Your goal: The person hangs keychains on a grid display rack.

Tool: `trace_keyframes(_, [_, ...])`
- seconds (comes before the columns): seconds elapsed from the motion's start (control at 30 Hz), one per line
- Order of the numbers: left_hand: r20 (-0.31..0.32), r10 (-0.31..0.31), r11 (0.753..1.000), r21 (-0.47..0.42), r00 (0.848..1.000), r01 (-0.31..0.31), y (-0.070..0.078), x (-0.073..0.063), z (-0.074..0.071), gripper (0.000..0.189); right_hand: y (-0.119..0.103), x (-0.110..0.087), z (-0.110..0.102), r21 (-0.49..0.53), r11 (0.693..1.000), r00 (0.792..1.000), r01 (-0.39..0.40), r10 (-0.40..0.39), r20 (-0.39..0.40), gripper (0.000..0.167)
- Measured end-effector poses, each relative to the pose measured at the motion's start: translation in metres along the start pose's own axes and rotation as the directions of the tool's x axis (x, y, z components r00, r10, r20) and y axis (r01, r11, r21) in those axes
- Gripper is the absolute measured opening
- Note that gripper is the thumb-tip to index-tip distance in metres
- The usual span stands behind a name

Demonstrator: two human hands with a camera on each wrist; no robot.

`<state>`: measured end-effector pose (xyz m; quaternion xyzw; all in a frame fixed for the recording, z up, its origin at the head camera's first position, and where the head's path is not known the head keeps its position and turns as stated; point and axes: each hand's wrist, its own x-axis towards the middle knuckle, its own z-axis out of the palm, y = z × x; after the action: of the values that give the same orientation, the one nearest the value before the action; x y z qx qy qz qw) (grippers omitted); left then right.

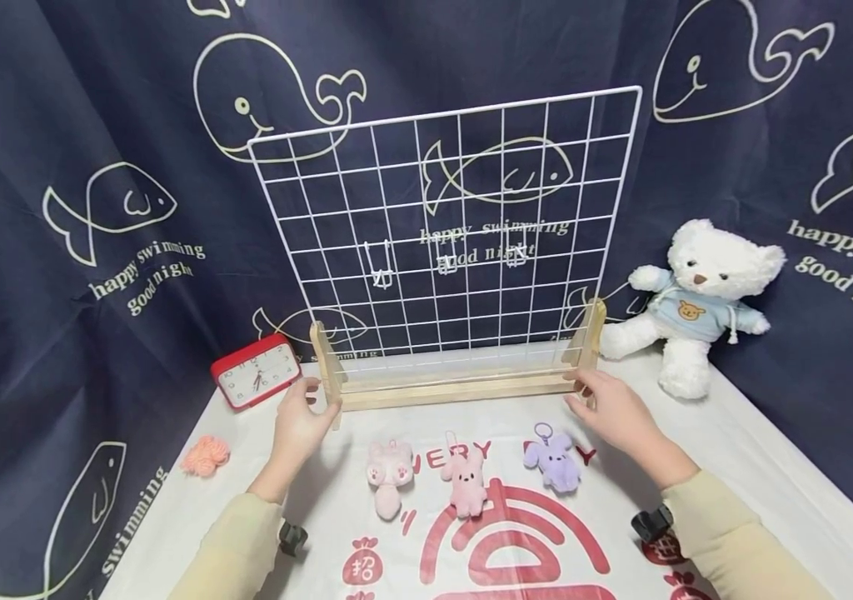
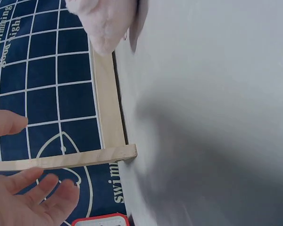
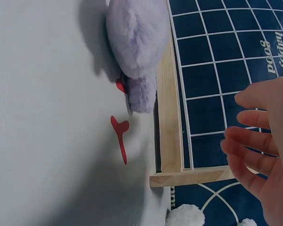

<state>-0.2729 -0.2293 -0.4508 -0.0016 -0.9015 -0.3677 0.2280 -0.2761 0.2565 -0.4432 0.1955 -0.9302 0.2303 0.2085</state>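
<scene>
A white wire grid panel [image 1: 437, 200] stands upright in a wooden base [image 1: 456, 392]. My left hand [image 1: 299, 429] is by the left wooden upright [image 1: 327, 362], thumb and fingers spread apart; whether it touches the wood cannot be told. By the right upright [image 1: 586, 342] is my right hand [image 1: 617, 417], its fingers loosely bent with nothing gripped. On the table in front of the base lie a pink plush keychain [image 1: 389, 475] with a round tail, a pink bear keychain [image 1: 467, 483] and a purple plush keychain [image 1: 557, 462]. Three white hooks [image 1: 446, 254] hang on the grid.
A red alarm clock [image 1: 257, 372] and a coral yarn-like bundle [image 1: 205, 456] are on the left. At the right back sits a white teddy bear [image 1: 696, 308] in a blue top. Dark fabric [image 1: 134, 75] with whale and fish drawings hangs behind the table.
</scene>
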Motion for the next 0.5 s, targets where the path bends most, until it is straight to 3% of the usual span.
trace_keyframes(0.13, [0.002,-0.048,0.998,-0.048,0.999,0.048,-0.004,0.004,0.002,0.063,0.001,-0.002,0.004,0.080,0.997,0.999,-0.016,0.013,0.036,0.024])
trace_keyframes(0.27, [0.051,-0.095,0.989,-0.109,0.994,0.101,-0.007,0.012,0.004,0.071,0.003,-0.001,0.010,0.156,0.988,0.998,-0.019,0.009,0.067,0.019])
trace_keyframes(0.5, [0.128,-0.154,0.947,-0.264,0.980,0.184,-0.014,0.019,0.011,0.072,0.005,-0.002,0.022,0.250,0.967,0.978,-0.047,-0.007,0.210,0.021])
